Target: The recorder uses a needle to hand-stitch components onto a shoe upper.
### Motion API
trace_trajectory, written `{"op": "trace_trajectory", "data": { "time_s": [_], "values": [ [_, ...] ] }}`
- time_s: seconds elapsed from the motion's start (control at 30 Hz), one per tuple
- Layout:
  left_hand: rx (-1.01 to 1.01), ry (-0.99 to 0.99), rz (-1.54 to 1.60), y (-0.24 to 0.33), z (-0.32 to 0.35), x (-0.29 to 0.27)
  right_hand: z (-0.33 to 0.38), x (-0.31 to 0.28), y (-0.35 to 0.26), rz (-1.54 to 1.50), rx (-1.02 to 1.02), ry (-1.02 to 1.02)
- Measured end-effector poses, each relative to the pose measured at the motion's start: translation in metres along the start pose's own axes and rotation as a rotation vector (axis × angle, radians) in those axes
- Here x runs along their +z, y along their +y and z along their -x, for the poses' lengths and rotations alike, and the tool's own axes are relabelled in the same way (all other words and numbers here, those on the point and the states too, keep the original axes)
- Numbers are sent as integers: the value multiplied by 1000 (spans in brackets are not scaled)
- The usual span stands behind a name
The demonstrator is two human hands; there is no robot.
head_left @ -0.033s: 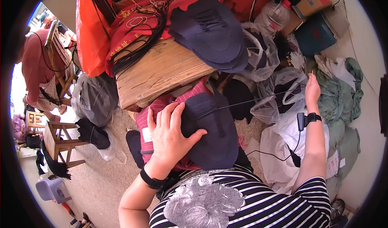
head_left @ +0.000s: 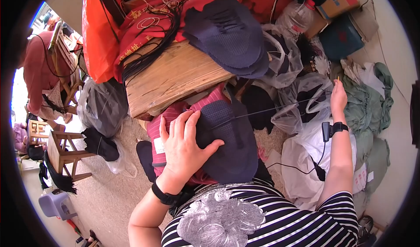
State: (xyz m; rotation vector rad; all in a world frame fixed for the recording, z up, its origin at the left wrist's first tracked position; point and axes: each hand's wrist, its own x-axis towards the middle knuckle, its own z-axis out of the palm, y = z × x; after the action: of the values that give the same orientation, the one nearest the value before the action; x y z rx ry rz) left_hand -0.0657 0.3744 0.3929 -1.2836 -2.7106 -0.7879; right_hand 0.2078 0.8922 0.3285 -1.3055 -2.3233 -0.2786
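Note:
Across my lap lies a dark navy knitted piece (head_left: 238, 153), rounded at its near end and shaped like a shoe upper. My left hand (head_left: 181, 137) rests on its left side, palm down, fingers spread and thumb stretched out. From the piece a dark cord (head_left: 273, 109) runs taut up to my right hand (head_left: 338, 99), which is raised out to the right. Those fingers are pinched together, and a thin yellow needle-like tip (head_left: 338, 78) pokes up above them. Dark red striped cloth (head_left: 159, 126) lies under the piece.
A wooden bench (head_left: 175, 76) ahead carries a stack of navy knitted pieces (head_left: 227, 37) and a bundle of black cords (head_left: 157, 56). Clear plastic bags (head_left: 293, 98) and green cloth (head_left: 367, 102) lie at right. A wooden stool (head_left: 65, 155) stands left, near a grey bag (head_left: 103, 107).

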Motion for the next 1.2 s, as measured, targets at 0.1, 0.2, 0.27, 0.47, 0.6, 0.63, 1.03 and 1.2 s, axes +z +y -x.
{"op": "trace_trajectory", "data": {
  "time_s": [0.1,0.2,0.27,0.47,0.6,0.63,1.03,1.2],
  "values": [
    [7,5,-3,-1,0,1,-1,4,6,30,11,-19],
    [17,9,6,-2,0,1,-3,6,11,37,0,-9],
    [18,11,9,-2,0,1,-5,7,15,75,29,-20],
    [17,8,13,-2,0,1,-9,17,25,15,47,-65],
    [55,72,130,-10,2,-2,-2,27,-13,-424,175,-337],
    [68,120,202,-12,3,-3,2,23,-31,-501,108,-397],
    [69,47,135,-17,4,-1,111,-144,-283,-1007,-680,-945],
    [100,104,57,-13,19,-4,116,-139,-304,-921,-1008,-655]
  ]
}}
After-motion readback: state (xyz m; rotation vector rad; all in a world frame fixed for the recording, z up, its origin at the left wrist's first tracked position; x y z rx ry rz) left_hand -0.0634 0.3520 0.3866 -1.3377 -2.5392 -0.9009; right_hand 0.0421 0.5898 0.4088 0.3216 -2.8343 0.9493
